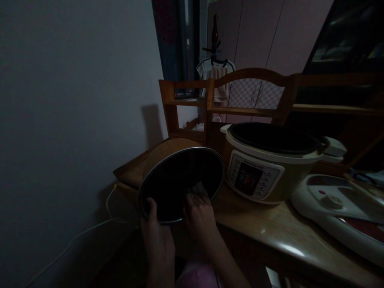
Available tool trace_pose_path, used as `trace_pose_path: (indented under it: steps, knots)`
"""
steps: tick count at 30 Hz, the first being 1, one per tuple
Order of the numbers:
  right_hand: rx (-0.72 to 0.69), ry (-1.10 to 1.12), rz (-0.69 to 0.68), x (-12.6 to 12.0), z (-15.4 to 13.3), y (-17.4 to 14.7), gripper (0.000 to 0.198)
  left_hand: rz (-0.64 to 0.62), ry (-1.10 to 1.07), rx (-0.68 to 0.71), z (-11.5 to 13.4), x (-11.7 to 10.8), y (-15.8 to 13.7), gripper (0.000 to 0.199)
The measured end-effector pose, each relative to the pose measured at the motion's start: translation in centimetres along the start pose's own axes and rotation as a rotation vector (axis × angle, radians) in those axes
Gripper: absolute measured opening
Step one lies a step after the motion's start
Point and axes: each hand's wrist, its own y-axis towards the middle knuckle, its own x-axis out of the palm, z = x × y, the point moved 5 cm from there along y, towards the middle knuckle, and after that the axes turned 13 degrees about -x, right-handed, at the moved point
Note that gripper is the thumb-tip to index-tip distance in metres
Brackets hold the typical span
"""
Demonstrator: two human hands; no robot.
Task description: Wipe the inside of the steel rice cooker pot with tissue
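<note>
Fingers hidden, a left hand (158,235) grips the rim of a tilted, shadow-filled pot (177,180) at the edge of a desk (255,222); the right hand (199,210) clutches a barely discernible cloth (199,188) inside, near a cooker (288,180) and cropped lid (327,212).

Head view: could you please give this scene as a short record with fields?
Left hand: holds round, dark-lined metal pot at its rim
Right hand: inside pot, holding greyish cloth-like piece
Pot: tilted, opening towards camera
Right of pot: green-and-white electric cooker, top open, on glossy wooden table
Far right: white lid-like cover with knob
</note>
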Motion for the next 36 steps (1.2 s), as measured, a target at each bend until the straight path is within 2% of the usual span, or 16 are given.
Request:
trace_pose_path:
  steps: [6, 14, 19, 30, 36]
  knots:
    - [-0.067, -0.046, -0.056, -0.09, -0.3, -0.03, 0.044, 0.034, -0.034, -0.014, 0.06, 0.09, -0.08, 0.049]
    - [-0.05, -0.062, -0.06, 0.36, -0.33, 0.51, 0.041, -0.019, -0.034, -0.011, 0.2, 0.58, -0.5, 0.048]
    - [-0.047, -0.049, -0.067, 0.36, -0.21, 0.65, 0.042, 0.006, -0.028, -0.007, 0.41, 0.56, -0.59, 0.047]
    - [-0.033, 0.066, 0.024, 0.24, -0.02, 0.14, 0.039, -0.016, -0.026, -0.007, 0.33, 0.6, -0.38, 0.047]
    - [-0.003, 0.098, 0.066, 0.7, 0.26, -0.13, 0.054, -0.036, -0.014, 0.003, 0.3, 0.62, -0.3, 0.048]
